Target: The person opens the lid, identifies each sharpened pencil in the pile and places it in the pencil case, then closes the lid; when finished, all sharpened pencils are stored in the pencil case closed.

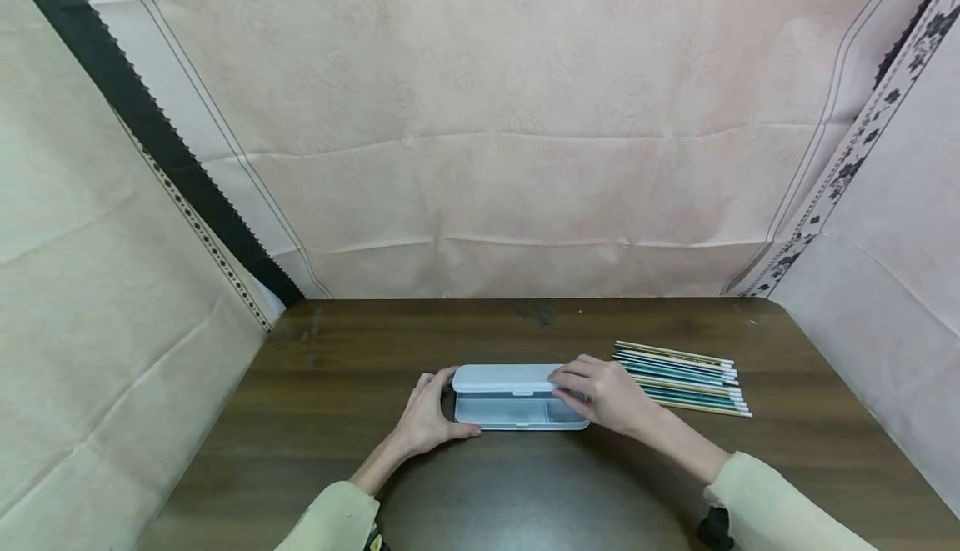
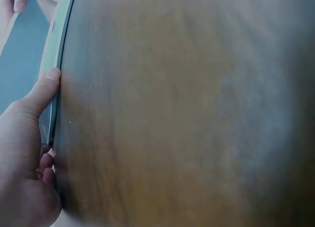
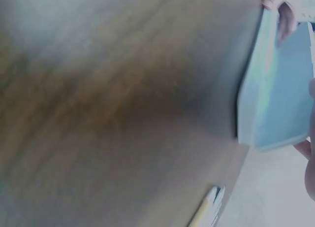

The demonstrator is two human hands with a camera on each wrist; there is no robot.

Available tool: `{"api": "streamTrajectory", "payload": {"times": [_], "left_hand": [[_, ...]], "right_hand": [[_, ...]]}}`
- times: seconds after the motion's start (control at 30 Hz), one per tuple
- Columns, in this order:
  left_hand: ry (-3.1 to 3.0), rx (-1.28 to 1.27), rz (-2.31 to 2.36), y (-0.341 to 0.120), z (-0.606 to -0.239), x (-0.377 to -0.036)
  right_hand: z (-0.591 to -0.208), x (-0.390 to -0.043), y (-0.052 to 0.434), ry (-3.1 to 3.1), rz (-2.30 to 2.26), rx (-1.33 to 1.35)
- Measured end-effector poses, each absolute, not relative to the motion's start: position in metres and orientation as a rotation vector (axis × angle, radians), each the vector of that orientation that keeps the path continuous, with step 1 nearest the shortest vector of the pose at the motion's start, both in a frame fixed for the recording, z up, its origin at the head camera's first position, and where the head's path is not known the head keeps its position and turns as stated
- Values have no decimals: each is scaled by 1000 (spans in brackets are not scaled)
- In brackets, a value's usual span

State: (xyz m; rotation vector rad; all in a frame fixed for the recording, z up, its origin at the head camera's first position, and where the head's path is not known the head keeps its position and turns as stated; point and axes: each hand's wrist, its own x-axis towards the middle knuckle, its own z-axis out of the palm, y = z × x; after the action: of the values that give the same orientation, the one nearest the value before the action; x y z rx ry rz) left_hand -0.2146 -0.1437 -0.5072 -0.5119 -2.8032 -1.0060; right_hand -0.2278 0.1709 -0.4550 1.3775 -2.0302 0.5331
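A light blue plastic pencil case [image 1: 491, 412] lies lengthwise on the table with its hinged lid [image 1: 498, 378] raised at the back. Inside, the tray shows bare, with a small divided section at the right. My left hand [image 1: 427, 418] grips the case's left end, its thumb along the front edge, as the left wrist view also shows. At the other end, my right hand [image 1: 600, 391] pinches the lid's right side. In the right wrist view the lid [image 3: 290, 89] stands tilted up from the case's front wall [image 3: 250, 106], and only part of the right hand [image 3: 310, 168] shows.
Several pencils [image 1: 686, 384] in green, dark and yellowish tones lie side by side just right of the case, behind my right forearm. The brown wooden table [image 1: 360, 343] ends at a cloth-covered wall [image 1: 510, 184]. More cloth hangs along both sides.
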Motion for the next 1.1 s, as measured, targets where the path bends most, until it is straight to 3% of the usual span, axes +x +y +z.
{"api": "streamTrajectory", "payload": {"times": [0.33,0.73,1.1], "left_hand": [[-2835,-499,-1006,-144,-511,-214],[-2834,-507,-1007,-142,-509,-213],[-2861,-513,-995,-142,-507,-214]], "right_hand": [[-448,-243,191,-2162,895,1209],[-444,-261,200,-2410,1367,725],[-454,-287,204,-2406,1824,552]]}}
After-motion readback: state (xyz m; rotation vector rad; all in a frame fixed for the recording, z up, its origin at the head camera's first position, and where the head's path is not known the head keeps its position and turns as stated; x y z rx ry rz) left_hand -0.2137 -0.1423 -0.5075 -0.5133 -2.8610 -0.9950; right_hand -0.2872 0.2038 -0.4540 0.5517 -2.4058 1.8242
